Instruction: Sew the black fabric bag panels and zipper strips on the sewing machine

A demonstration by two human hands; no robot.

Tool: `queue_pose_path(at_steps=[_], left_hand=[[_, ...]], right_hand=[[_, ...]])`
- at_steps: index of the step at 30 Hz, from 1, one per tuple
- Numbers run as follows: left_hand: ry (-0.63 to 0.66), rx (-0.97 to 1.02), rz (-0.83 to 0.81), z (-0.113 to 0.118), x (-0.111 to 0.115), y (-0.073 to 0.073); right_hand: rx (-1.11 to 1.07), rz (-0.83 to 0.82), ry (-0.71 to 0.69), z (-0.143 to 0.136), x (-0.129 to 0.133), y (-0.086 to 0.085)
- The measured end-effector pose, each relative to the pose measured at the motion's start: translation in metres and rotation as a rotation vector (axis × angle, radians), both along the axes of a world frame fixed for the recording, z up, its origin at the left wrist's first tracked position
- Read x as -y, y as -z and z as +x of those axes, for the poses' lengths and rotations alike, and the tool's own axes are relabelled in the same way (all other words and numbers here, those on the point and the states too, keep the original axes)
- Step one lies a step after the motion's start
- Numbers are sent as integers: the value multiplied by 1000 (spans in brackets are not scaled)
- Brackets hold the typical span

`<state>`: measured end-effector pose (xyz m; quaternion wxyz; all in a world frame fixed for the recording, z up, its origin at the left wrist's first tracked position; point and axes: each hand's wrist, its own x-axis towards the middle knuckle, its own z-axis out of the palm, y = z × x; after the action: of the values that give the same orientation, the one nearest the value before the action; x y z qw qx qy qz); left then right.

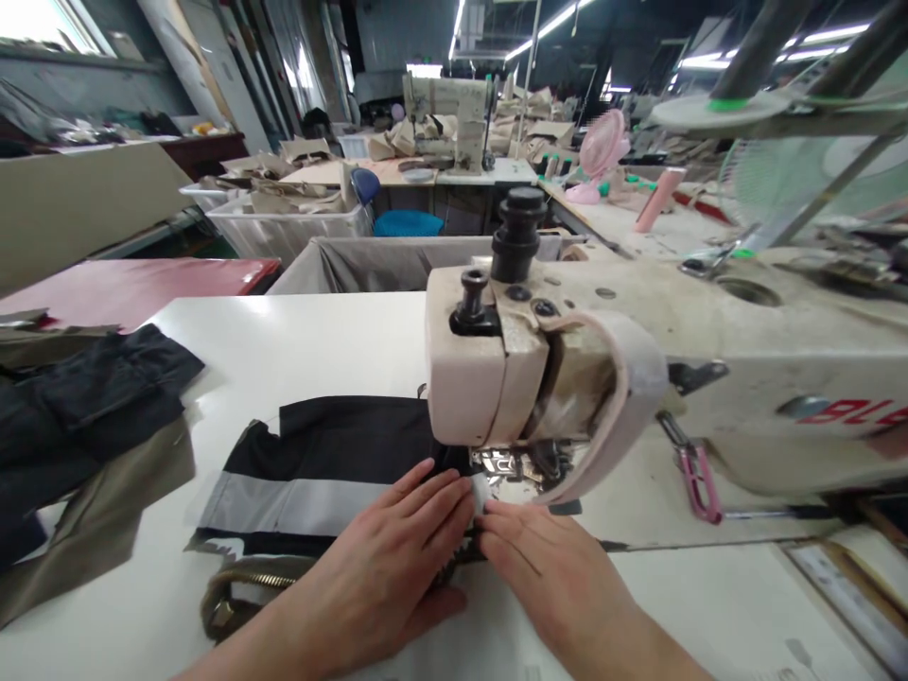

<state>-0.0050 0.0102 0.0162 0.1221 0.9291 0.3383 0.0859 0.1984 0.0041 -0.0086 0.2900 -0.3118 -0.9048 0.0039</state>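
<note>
A black fabric piece with a grey band (305, 506) lies on the white sewing table, its right end at the presser foot (503, 463) of a sewing machine (468, 369). My left hand (404, 549) rests on the fabric with its fingers stretched out toward the foot. Just right of it, my right hand (550, 563) lies with fingers extended, its fingertips touching the edge of a small white piece (480, 492). Below the left part of the fabric curls an olive zipper (245, 579) with brass teeth, partly hidden by my left forearm. The fabric beneath my fingers is hidden.
Dark and olive cloth pieces (92, 407) are piled at the left. A pink-handled tool (699, 482) lies by the machine's base. Behind the table stand a cloth-lined bin (383, 265) and a plastic tub (290, 232) of beige pieces. A pink fan (602, 147) stands farther back.
</note>
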Motion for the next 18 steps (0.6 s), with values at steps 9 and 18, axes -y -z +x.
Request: queue_pose_path(at_steps=[9,18], left_hand=[[-18,63,-6,-5,-27,5],[-149,260,220,18,-16,19]], right_hand=[[107,82,79,1,-22,9],[3,77,84,-4,-29,-8]])
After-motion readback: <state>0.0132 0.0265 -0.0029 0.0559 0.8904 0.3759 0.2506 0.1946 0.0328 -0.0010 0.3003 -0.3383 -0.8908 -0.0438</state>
